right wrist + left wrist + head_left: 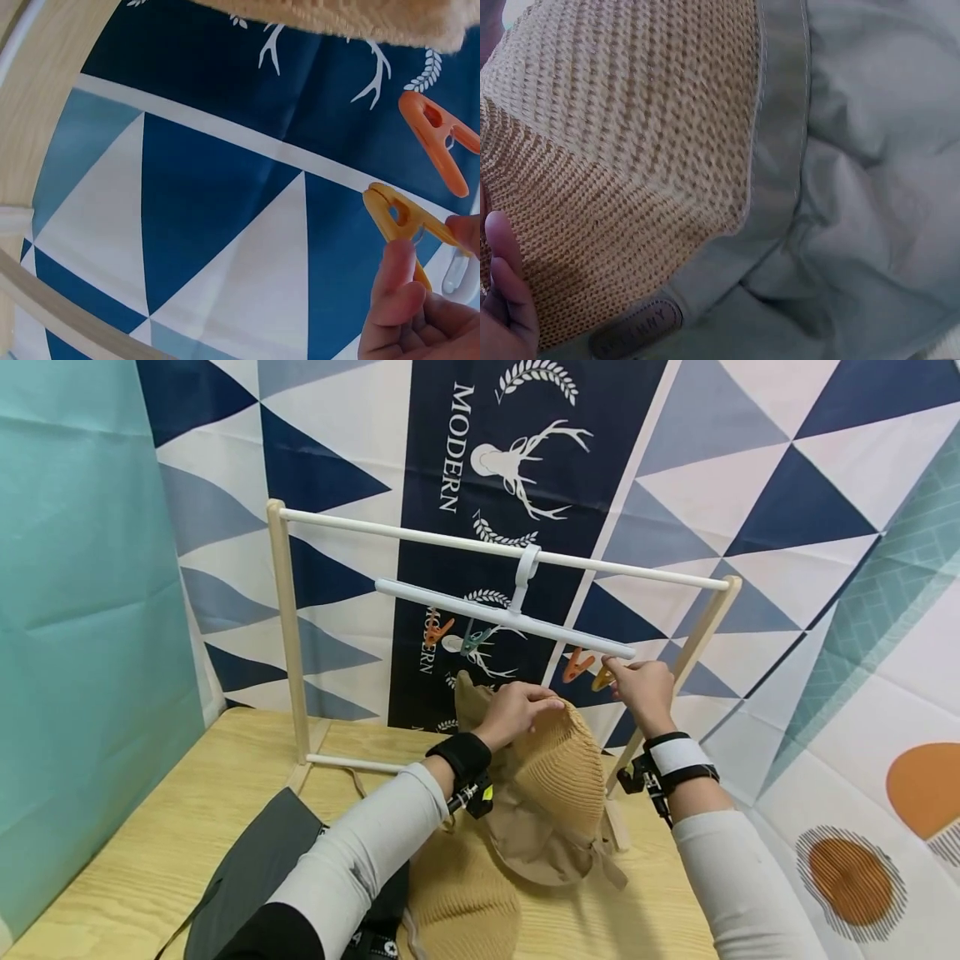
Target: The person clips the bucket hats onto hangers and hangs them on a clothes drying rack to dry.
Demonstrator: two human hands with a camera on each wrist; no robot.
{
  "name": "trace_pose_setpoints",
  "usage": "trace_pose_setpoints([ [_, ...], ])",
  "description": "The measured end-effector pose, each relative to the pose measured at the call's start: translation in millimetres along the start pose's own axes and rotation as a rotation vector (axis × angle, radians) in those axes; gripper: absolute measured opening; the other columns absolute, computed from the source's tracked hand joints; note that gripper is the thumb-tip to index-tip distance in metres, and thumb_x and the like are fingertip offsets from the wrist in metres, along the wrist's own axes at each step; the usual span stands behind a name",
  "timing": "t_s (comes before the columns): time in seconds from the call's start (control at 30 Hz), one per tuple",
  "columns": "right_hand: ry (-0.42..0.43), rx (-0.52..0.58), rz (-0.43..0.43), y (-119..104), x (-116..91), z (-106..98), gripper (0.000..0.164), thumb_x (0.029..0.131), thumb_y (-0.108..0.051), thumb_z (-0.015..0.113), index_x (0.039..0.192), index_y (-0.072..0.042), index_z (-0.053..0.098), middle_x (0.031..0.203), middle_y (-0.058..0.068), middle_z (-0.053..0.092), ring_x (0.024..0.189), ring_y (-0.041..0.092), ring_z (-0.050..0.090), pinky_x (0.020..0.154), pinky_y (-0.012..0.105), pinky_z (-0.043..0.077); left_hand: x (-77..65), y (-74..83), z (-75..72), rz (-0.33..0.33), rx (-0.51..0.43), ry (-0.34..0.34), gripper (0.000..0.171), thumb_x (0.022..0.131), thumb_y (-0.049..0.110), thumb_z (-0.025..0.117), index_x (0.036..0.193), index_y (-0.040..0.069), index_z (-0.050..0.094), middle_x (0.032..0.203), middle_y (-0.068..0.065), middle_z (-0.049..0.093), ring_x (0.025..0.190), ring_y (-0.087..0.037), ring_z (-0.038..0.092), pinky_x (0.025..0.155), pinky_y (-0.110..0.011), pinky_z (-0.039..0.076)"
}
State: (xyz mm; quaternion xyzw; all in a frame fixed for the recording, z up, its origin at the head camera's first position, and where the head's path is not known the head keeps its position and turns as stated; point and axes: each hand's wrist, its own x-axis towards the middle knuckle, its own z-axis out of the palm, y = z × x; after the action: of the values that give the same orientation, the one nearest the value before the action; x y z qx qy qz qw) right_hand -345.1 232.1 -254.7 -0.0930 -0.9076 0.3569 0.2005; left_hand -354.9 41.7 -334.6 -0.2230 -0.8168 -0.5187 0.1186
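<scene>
My left hand (pixel 517 714) pinches the edge of the woven tan brim of a beige sun hat (pixel 562 768), holding it up below the hanger. In the left wrist view, the hat's ribbed brim (pixel 652 135) meets grey-beige cloth, with a small label (pixel 637 328) on its band. My right hand (pixel 643 689) pinches a yellow clothespin (pixel 397 210) by its legs between thumb and fingers, close under the right end of the white hanger (pixel 450 600). Beside it hangs an orange clothespin (pixel 577 665). The hat's brim edge is apart from the yellow clothespin.
The hanger hooks over the white rod (pixel 450 540) of a wooden rack (pixel 288 635). Another orange clothespin (pixel 437 628) and a green one (pixel 474 640) hang on its left half. A dark grey cloth item (pixel 262 852) and another ribbed tan piece (pixel 465 902) lie on the wooden table (pixel 127 860).
</scene>
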Motion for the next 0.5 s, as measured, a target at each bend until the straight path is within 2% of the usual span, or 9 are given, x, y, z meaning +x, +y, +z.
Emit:
trace_pose_setpoints([
  [0.07, -0.025, 0.010, 0.000, 0.4, -3.5, -3.1, 0.057, 0.091, -0.051, 0.060, 0.095, 0.003, 0.075, 0.043, -0.017, 0.053, 0.046, 0.000, 0.056, 0.051, 0.018, 0.043, 0.1, 1.5, 2.0, -0.007, -0.004, -0.016, 0.026, 0.089, 0.041, 0.068, 0.099, 0.020, 0.078, 0.078, 0.003, 0.071, 0.043, -0.006, 0.051, 0.047, -0.018, 0.035],
  [0.23, -0.083, 0.079, -0.006, 1.9, -8.1, -7.9, 0.056, 0.092, -0.050, 0.061, 0.098, 0.004, 0.074, 0.046, -0.017, 0.055, 0.049, 0.001, 0.058, 0.054, 0.019, 0.043, -0.7, 1.3, 7.5, -0.015, 0.010, -0.019, 0.028, 0.090, 0.045, 0.066, 0.100, 0.021, 0.077, 0.059, -0.002, 0.064, 0.044, -0.007, 0.051, 0.047, -0.019, 0.034],
  [0.37, -0.119, 0.157, 0.021, 1.9, -9.2, -8.6, 0.051, 0.090, -0.047, 0.066, 0.094, 0.003, 0.073, 0.049, -0.015, 0.056, 0.053, 0.002, 0.056, 0.054, 0.021, 0.040, -1.8, 1.3, 10.3, -0.030, 0.021, -0.018, 0.030, 0.089, 0.045, 0.066, 0.102, 0.021, 0.077, 0.058, -0.002, 0.064, 0.044, -0.007, 0.051, 0.047, -0.019, 0.034],
  [0.5, -0.145, 0.205, 0.054, 1.5, -10.4, -8.7, 0.045, 0.089, -0.043, 0.068, 0.091, 0.001, 0.072, 0.058, -0.010, 0.060, 0.058, 0.004, 0.055, 0.054, 0.020, 0.043, -0.8, 4.1, 13.1, -0.049, 0.006, -0.034, 0.031, 0.090, 0.045, 0.066, 0.104, 0.019, 0.077, 0.068, 0.001, 0.068, 0.044, -0.008, 0.052, 0.045, -0.020, 0.036],
])
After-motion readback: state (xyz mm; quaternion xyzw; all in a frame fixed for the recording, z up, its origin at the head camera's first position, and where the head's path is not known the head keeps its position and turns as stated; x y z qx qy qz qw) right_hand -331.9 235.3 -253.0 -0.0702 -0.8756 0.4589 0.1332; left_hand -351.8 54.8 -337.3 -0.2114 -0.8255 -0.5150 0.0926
